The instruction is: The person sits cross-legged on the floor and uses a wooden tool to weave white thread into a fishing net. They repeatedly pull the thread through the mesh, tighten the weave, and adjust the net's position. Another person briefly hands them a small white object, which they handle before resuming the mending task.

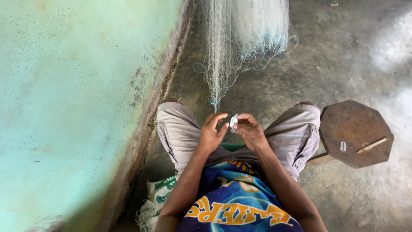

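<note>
The small whitish object (pixel 233 121) sits pinched between the fingertips of both hands, directly in front of the seated person's lap. Its exact kind cannot be determined; it is small, pale and partly covered by the fingers. The right hand (pixel 250 131) grasps it from the right side with thumb and forefinger curled around it. The left hand (pixel 211 134) touches it from the left with fingers extended upward; whether this hand clamps the object or only steadies it cannot be determined.

Just above the grip, the gathered end of a pale fishing net (pixel 223 56) hangs to a point near the left fingertips; whether it connects to the held object is not visible. The net's upper part is cut off by the frame edge.

Left of the grip stands a turquoise wall (pixel 64 107). Right of the grip, well apart, a brown wooden stool (pixel 354 131) carries a thin wooden stick (pixel 372 145). Below and left of the grip, a woven sack (pixel 156 193) lies partly hidden under the person
</note>
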